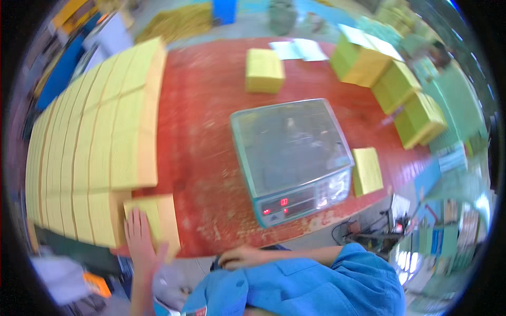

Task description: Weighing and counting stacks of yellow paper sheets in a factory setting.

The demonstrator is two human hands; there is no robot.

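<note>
My left hand (140, 239) lies on a yellow paper block (162, 216) at the near left edge of the red table. Its fingers are stretched flat along the block's top, and the thumb is out beside them. That block stands against the near end of a large array of similar yellow blocks (100, 126). My right hand (240, 257) is at the table's front edge, close to my body, with its fingers curled down next to something dark. What it holds, if anything, is hidden.
A scale (290, 147) with a lit red display stands mid-table. One yellow block (368, 171) is right of it, another (264, 71) behind it. White sheets (299, 50) lie at the far edge. More yellow blocks (395, 87) line the right side, near a person (440, 55).
</note>
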